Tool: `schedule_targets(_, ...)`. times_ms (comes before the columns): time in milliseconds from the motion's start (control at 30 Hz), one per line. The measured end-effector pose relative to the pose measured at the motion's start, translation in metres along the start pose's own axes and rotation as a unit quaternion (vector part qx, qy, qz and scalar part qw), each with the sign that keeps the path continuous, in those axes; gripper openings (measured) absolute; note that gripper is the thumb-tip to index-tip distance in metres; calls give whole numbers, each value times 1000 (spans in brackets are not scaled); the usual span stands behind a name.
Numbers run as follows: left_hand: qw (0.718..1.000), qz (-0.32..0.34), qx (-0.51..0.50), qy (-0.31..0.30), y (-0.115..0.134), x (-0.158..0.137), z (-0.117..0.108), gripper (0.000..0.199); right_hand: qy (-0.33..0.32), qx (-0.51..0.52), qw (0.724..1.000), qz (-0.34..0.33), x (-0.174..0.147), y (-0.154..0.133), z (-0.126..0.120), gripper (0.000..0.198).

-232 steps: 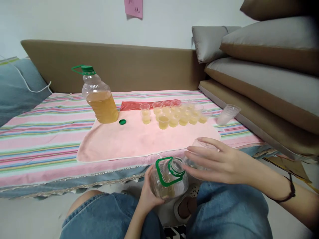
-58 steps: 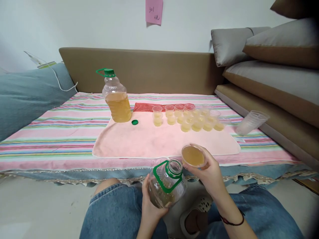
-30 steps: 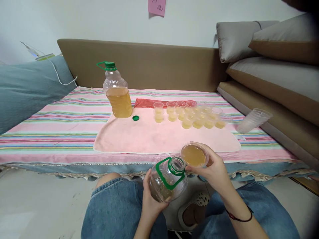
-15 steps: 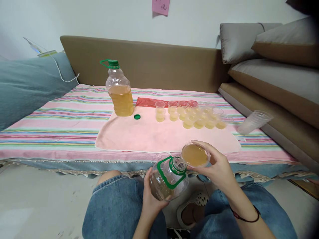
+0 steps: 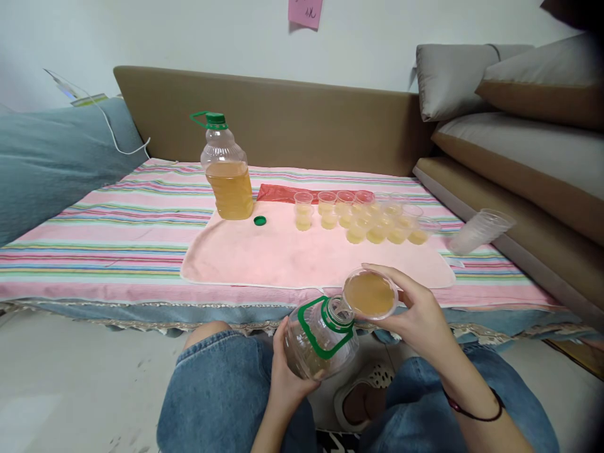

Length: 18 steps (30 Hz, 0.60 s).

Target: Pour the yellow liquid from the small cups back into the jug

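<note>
My left hand (image 5: 293, 376) is wrapped round the side of a clear plastic bottle (image 5: 302, 343) with a green handle ring, held tilted between my knees. Its neck is uncapped and points up to the right. In my right hand (image 5: 415, 314) is a clear plastic cup (image 5: 370, 294) of yellowish-brown liquid, tipped left so its rim meets the bottle mouth. Whether liquid is flowing is hard to make out. Beyond, several clear cups (image 5: 376, 234) with pale yellow liquid stand in rows on a pink cloth (image 5: 264, 258).
A large bottle (image 5: 231, 189) of amber liquid, capped in green, stands at the back left. Near it lies a green cap (image 5: 260, 221). A red plastic bag (image 5: 283, 194) lies behind the cups. On the right, stacked cups (image 5: 481, 231) lean by the cushions (image 5: 519, 145).
My right hand has tipped the cup slightly further towards the bottle, and the wrist has shifted a little to the right. The bottle in my left hand has hardly moved.
</note>
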<state>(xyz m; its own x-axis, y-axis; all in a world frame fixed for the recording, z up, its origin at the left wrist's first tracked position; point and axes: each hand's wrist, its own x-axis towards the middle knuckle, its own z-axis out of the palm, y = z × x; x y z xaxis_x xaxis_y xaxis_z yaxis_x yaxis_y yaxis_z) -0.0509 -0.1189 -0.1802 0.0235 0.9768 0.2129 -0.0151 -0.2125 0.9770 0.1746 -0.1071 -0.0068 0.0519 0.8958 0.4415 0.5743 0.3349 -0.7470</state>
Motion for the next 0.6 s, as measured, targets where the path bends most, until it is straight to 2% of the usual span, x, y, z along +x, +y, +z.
schedule_targets(433,1000,-10,-7,20,-1,-1,-1,104,-32,-47,998,-31,5,-9,-6,49)
schedule_targets(600,1000,-17,-14,14,2,-1,1,102,-35,-78,994,-62,8,-13,-8,44)
